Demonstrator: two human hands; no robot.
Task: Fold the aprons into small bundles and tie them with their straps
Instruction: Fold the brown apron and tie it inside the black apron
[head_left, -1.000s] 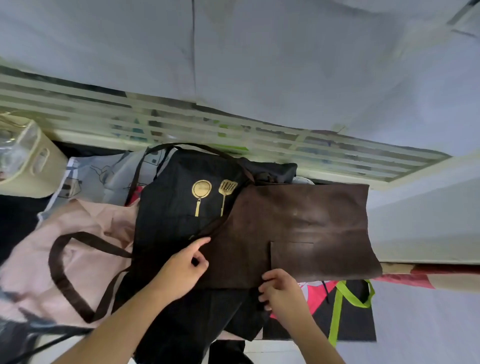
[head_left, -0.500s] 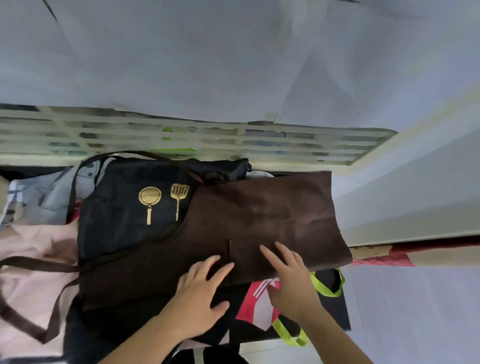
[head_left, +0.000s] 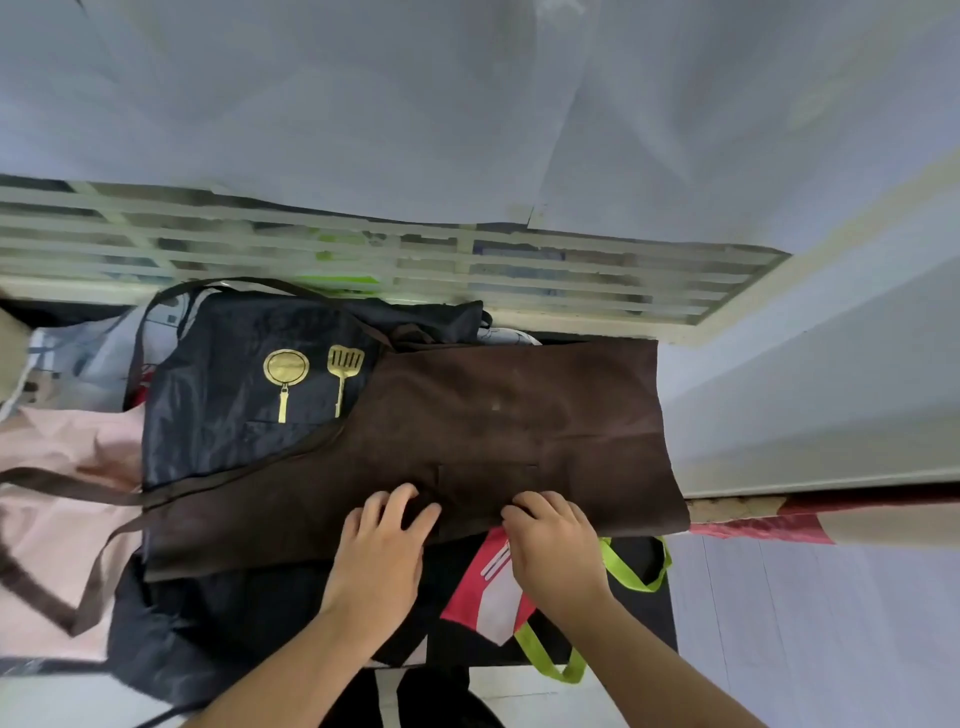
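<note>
Nearest the camera, the left hand (head_left: 382, 545) and the right hand (head_left: 553, 540) are both curling their fingertips over the near edge of the brown apron (head_left: 498, 431), gripping the cloth, the two hands sitting near each other but apart. The brown apron is lying flat across a pile of other aprons, covering part of a black apron (head_left: 234, 395) printed with a gold pan and spatula, while a pink apron (head_left: 67, 457) is lying to the left and a green strap (head_left: 634, 571) is showing under the right hand. Beyond the pile, a white slatted grille (head_left: 363, 254) is running along the foot of a pale wall (head_left: 415, 104).
</note>
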